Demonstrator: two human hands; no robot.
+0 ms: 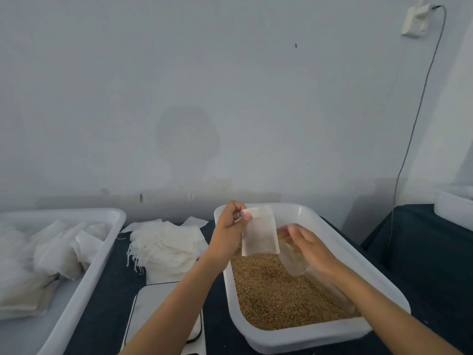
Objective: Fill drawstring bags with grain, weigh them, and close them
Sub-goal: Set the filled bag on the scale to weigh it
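- Left hand (231, 225): raised over the far left corner of the grain tub; its grip pinches the top left corner of a small white drawstring bag (259, 230), thumb on the near face.
- Drawstring bag: hangs upright and flat from that pinch, above the grain (279, 293), its lower edge just over the grain surface.
- Right hand (305, 245): over the middle of the tub, just right of the bag; its grip is curled round a clear plastic scoop (294, 262), whose open end points down and left toward the grain.
- Grain tub (358, 267): white, rectangular, on the dark worktop (107, 290); brown grain covers its floor.
- Stack of empty bags (166, 245): white, loose strings at its left edge, on the worktop left of the tub and far of the scale.
- Scale (153, 311): white, flat, at the near edge between the two tubs; partly hidden by the left forearm.
- Left tub (84, 278): white, holding bags, some pale and some tan; whether they are closed cannot be told.
- Wall (230, 98): pale; a socket (416, 20) at upper right with a cable (419, 106) running down.
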